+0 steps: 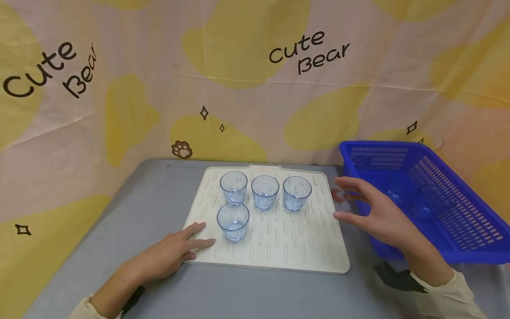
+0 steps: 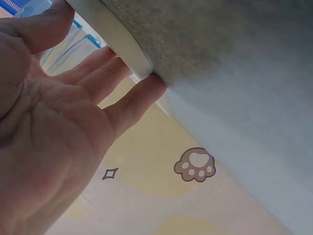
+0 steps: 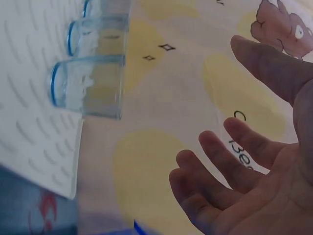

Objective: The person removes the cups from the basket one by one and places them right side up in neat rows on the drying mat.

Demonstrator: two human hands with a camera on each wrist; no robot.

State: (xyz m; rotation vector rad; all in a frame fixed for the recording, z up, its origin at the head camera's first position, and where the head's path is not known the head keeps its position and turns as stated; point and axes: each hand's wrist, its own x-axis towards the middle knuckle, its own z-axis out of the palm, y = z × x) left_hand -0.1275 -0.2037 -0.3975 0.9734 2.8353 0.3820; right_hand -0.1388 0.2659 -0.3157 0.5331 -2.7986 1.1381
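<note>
Head view: four clear blue cups stand upright on the cream drying mat (image 1: 279,248) on the grey desk (image 1: 131,208), three along the mat's far edge, one, the front cup (image 1: 233,222), nearer its left edge. Left hand (image 1: 175,252) lies flat, fingers straight, tips on the mat's near-left corner, just beside the front cup and nearer to it than the other hand. Right hand (image 1: 372,210) hovers spread off the mat's right edge, holding nothing, between the rightmost cup (image 1: 296,193) and the blue basket (image 1: 470,221). That cup lies to its left.

Left wrist view: fingers (image 2: 132,98) press the mat rim (image 2: 115,36).

Right wrist view: palm open, fingers (image 3: 220,161) wide, cups (image 3: 88,85) well apart. Bear-print cloth backs the desk.
</note>
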